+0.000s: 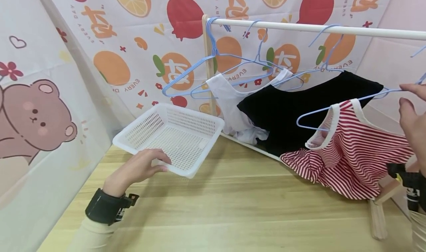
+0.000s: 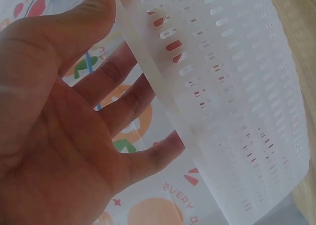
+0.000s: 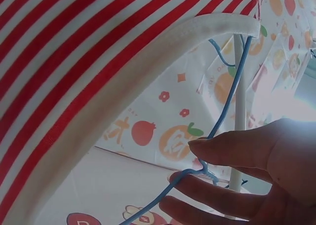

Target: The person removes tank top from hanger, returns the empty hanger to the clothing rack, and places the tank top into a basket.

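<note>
My left hand [image 1: 136, 167] grips the near rim of a white perforated plastic basket [image 1: 178, 143], which tilts above the table. In the left wrist view the thumb and fingers meet its rim [image 2: 163, 94] from opposite sides. At the right edge, my right hand [image 1: 414, 124] pinches a blue clothes hanger [image 1: 313, 112] near its neck. A red-and-white striped top [image 1: 362, 148] hangs from that hanger. The right wrist view shows the thumb and fingers about the hanger wire [image 3: 229, 101], close to the top's white neckline [image 3: 123, 71].
A white rail [image 1: 286, 26] on a wooden-legged rack [image 1: 377, 218] carries a black top [image 1: 299, 111], a white top [image 1: 229, 100] and bare blue hangers [image 1: 186, 74] at its left end. Below lies a wood-grain table [image 1: 233, 207]. Fruit-printed cloth [image 1: 129, 34] hangs behind.
</note>
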`<state>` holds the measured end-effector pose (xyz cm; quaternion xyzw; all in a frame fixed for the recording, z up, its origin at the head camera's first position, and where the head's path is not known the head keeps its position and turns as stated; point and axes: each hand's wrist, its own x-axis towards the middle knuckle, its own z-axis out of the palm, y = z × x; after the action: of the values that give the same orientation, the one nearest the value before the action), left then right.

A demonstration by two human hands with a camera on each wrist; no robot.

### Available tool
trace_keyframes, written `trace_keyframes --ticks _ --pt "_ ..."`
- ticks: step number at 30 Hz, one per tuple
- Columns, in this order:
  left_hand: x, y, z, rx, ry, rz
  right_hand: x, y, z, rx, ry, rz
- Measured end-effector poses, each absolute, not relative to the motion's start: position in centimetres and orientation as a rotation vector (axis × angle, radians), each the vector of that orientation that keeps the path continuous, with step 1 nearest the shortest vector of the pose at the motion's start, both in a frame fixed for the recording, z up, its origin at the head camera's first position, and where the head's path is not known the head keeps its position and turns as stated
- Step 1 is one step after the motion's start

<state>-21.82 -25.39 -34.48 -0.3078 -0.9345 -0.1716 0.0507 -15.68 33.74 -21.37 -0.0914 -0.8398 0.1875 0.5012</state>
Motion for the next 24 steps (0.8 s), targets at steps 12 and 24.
trace_keyframes --ticks 12,24 --pt "-21.8 -25.2 -34.5 -0.944 -2.835 -0.536 -16.6 34.1 -21.2 -0.195 -2.019 0.480" --pt "-21.8 -25.4 -34.3 -0.945 -2.846 -0.530 -18.2 35.2 -21.6 -0.281 -2.018 0.525"
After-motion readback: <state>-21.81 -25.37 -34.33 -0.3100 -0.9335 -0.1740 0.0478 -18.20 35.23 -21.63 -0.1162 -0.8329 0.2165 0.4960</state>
